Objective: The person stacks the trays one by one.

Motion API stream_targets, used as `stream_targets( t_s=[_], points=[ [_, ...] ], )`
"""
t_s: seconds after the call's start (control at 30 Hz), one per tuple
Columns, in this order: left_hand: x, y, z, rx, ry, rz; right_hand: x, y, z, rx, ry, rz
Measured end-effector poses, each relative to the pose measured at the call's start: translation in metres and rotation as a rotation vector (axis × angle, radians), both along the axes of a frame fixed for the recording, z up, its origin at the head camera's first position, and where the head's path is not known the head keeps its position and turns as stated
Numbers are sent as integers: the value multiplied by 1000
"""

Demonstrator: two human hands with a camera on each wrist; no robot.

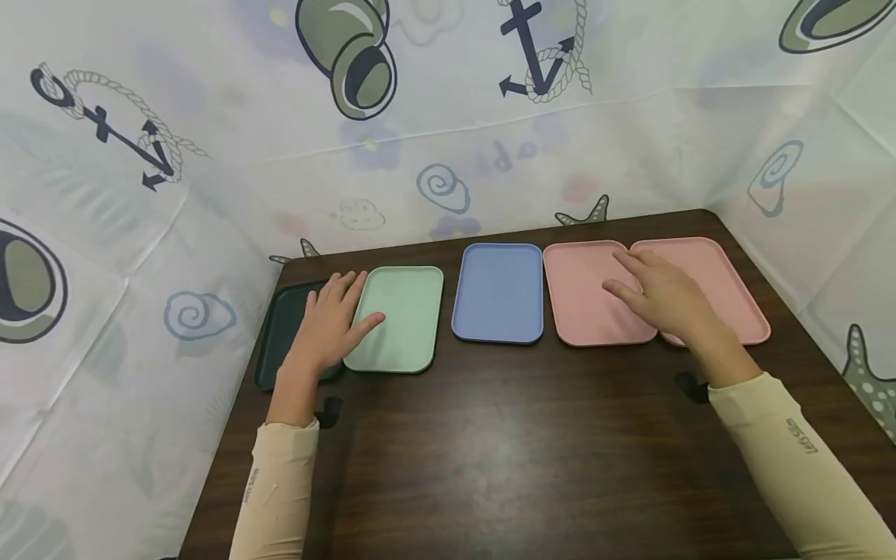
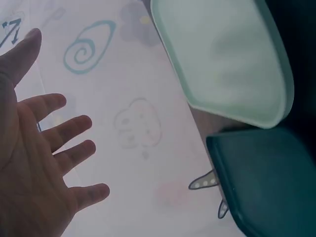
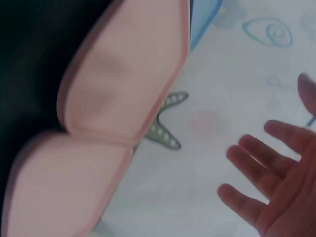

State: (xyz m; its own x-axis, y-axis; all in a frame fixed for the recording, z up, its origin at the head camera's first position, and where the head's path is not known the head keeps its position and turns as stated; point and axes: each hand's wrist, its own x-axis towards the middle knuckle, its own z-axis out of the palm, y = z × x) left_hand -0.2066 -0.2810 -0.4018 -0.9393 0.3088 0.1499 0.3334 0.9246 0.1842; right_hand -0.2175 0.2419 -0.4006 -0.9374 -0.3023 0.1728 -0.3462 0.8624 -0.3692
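Five shallow rectangular trays would exceed my count, so several trays stand in a row across the table. My left hand, fingers spread, hovers over the dark green tray and the left edge of the mint green tray. Over the two pink trays, the inner one and the outer one, my right hand is held with its fingers extended. Both wrist views show the palms with nothing in them. A blue tray lies between the hands, touched by neither.
The dark wooden table has a back edge close behind the trays. White printed cloth hangs behind and along both sides. Dark shadows fall under the wrists.
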Motion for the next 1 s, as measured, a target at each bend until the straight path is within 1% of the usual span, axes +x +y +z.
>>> stream_targets(
  t_s=[0.1,0.17,0.23,0.3,0.4,0.47,0.6,0.7,0.8,0.9,1.0],
  points=[
    [2,4,-4,25,22,-35,4,-11,-5,-82,-45,-36],
    [4,9,-7,46,44,-47,6,-19,-10,-132,-60,-45],
    [5,15,-11,63,73,-48,6,-28,-17,-170,-76,-43],
    [7,23,-15,79,78,-29,6,-38,-23,-199,-107,-42],
    [10,39,-24,114,58,17,6,-53,-33,-248,-174,-32],
    [12,51,-29,142,31,53,6,-64,-39,-279,-219,-24],
    [11,74,-41,192,-8,96,4,-80,-53,-324,-285,-23],
    [10,88,-49,210,-38,114,1,-90,-61,-337,-312,-35],
    [7,100,-57,218,-55,135,0,-97,-66,-341,-327,-58],
    [3,110,-63,223,-66,153,-2,-102,-68,-332,-328,-83],
    [0,118,-67,205,-78,162,-3,-106,-69,-316,-339,-115]
  ],
)
